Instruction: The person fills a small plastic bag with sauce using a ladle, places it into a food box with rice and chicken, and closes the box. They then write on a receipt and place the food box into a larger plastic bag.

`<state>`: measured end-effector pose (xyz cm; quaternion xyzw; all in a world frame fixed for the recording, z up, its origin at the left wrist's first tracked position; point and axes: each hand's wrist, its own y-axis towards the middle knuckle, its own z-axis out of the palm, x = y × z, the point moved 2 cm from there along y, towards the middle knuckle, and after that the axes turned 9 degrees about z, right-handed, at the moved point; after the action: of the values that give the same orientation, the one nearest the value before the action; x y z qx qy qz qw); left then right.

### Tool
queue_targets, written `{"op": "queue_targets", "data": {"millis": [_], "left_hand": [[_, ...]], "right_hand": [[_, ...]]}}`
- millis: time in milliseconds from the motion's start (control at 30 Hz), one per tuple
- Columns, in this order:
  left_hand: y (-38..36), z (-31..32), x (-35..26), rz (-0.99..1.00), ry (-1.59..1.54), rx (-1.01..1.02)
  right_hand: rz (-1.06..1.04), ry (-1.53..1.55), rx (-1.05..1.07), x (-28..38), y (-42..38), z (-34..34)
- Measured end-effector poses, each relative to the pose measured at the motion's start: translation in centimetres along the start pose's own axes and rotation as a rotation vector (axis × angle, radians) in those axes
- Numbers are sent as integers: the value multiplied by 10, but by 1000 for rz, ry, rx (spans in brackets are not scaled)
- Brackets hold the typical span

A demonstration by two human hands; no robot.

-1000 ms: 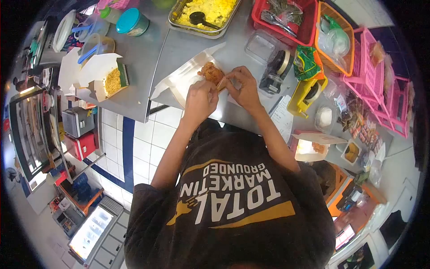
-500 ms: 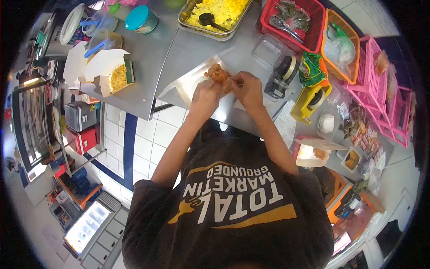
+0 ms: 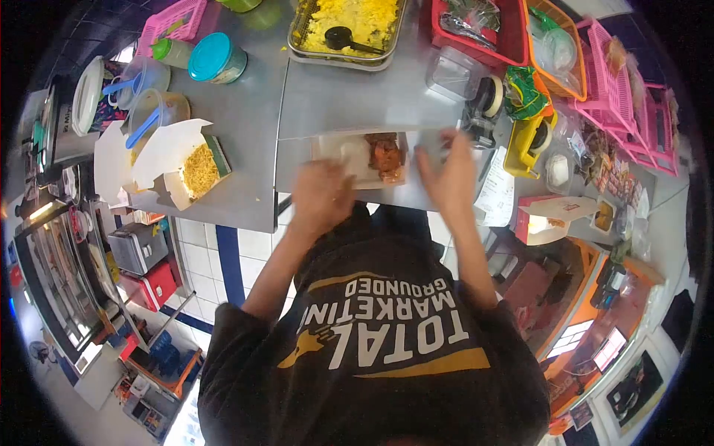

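Note:
An open white paper food box lies on the steel table in front of me, with a browned, reddish piece of fried chicken in its right part. A pale mound fills the box's left part. My left hand, smeared by motion, is at the box's near left corner with its fingers loosely spread. To the right of the box is my right hand, also blurred, its thumb apart from the fingers. A small dark reddish patch shows by its fingertips, too blurred to name.
A tray of yellow food with a black ladle stands ahead. On the left are a noodle box and a turquoise-lidded tub. To the right stand a red basket, a yellow tape dispenser and a receipt.
The chicken, earlier between both hands, now lies in the box. My hands have moved apart to either side, and the view has shifted slightly.

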<state>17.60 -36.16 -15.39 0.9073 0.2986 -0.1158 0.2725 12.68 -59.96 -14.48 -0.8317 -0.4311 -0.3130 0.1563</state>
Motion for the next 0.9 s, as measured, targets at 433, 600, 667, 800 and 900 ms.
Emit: {"op": "queue_targets", "data": {"millis": [433, 600, 667, 800, 900], "left_hand": [[47, 4, 97, -284, -856, -7], [50, 55, 57, -493, -903, -540], [54, 69, 60, -506, -949, -630], [63, 59, 61, -555, -941, -568], [64, 39, 64, -555, -898, -392]], "right_hand": [[-74, 763, -48, -2, 18, 82], [268, 845, -199, 34, 13, 95], [266, 925, -149, 42, 16, 92], [167, 897, -97, 30, 17, 89], [142, 866, 33, 19, 12, 81]]}}
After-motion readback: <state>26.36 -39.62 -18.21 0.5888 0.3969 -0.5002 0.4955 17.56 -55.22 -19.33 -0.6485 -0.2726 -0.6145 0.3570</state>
